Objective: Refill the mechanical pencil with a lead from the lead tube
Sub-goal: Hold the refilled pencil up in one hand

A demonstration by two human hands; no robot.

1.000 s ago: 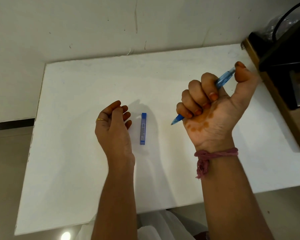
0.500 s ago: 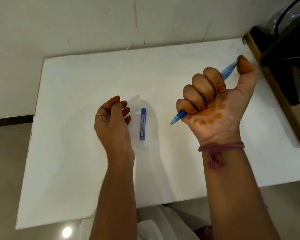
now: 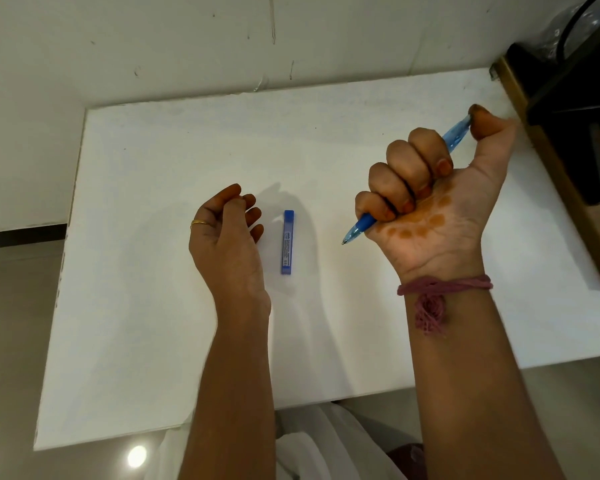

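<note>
A blue mechanical pencil is held in the fist of my right hand, raised above the white table. Its tip points down to the left and my thumb presses on its top end. The blue lead tube lies flat on the table between my hands, lengthwise towards me. My left hand rests just left of the tube, fingers loosely curled, holding nothing and not touching the tube.
A dark box on a wooden surface stands at the table's right edge, close to my right hand. A white wall runs behind the table. White cloth lies below the table's near edge.
My right hand with the pencil has shifted slightly to the right and back. The left hand and the lead tube have stayed where they were.
</note>
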